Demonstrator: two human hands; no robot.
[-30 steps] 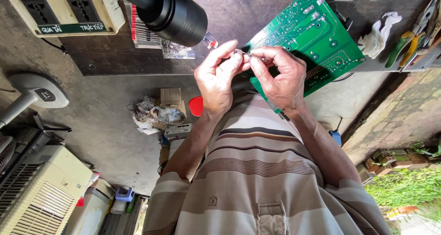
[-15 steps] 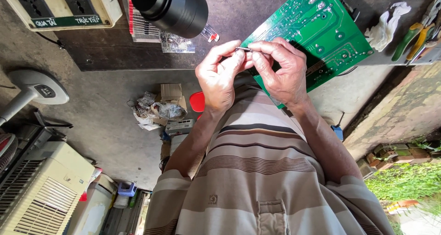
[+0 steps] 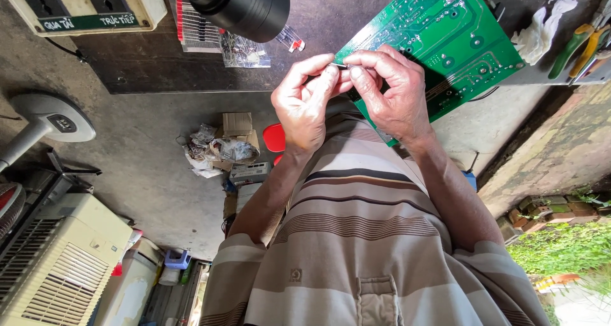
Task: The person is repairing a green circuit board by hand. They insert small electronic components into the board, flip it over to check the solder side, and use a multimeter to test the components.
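While a cream plastic socket box [image 3: 83, 4] and a black cylindrical lamp head [image 3: 238, 4] occupy the left of the dark desk [image 3: 159, 71], the left hand [image 3: 305, 106] and right hand [image 3: 391, 90] meet fingertip to fingertip. Each grip pinches an end of a tiny silvery component [image 3: 339, 65], probably raised for a close look, just over the near corner of the green printed circuit board [image 3: 445, 33].

Both forearms rise side by side and bend inward at the wrists, so the two hands meet. The left hand [image 3: 305, 106] and right hand [image 3: 391, 90] touch at thumb and forefinger tips, pinched together, perhaps on something tiny; the other fingers curl loosely behind.
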